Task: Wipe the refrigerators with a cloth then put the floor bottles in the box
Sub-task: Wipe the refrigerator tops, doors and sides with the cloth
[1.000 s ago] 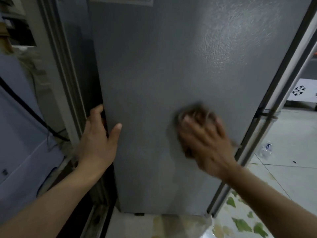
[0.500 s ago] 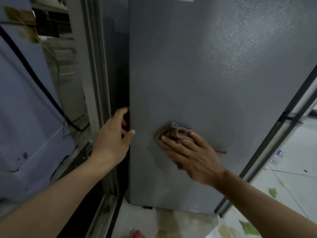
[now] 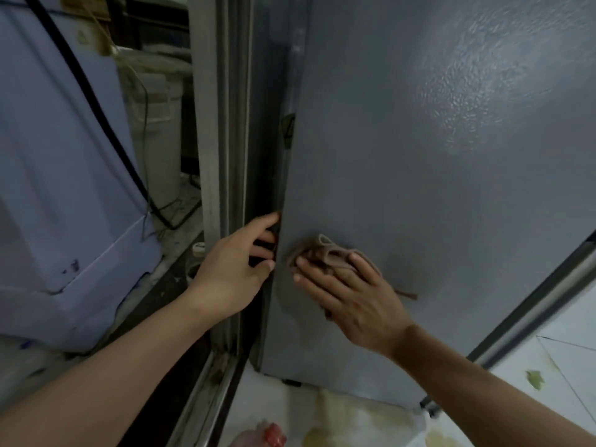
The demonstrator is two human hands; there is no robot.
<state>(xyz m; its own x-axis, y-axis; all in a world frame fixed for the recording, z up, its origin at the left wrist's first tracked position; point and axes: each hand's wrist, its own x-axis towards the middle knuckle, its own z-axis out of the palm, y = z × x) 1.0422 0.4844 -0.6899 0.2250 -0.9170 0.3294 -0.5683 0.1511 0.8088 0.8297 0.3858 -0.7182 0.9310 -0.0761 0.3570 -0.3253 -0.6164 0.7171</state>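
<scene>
Right hand (image 3: 351,295) is pressing the brown cloth (image 3: 325,253) flat, fingers straight, against the grey refrigerator (image 3: 435,188) side. Left hand (image 3: 235,269) is curling round its rear edge, just left of the cloth

I count: two hands, left hand (image 3: 232,272) and right hand (image 3: 358,298). One cloth (image 3: 322,253). One grey refrigerator (image 3: 435,175). One black cable (image 3: 96,104). One red-capped item (image 3: 274,435) on floor, blurred.

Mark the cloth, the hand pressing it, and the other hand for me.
cloth (image 3: 325,250), head view, bunched folds above the fingers.
right hand (image 3: 351,296), head view, back of the hand, flat on the cloth.
left hand (image 3: 233,274), head view, back of the hand, at the refrigerator's edge.
</scene>
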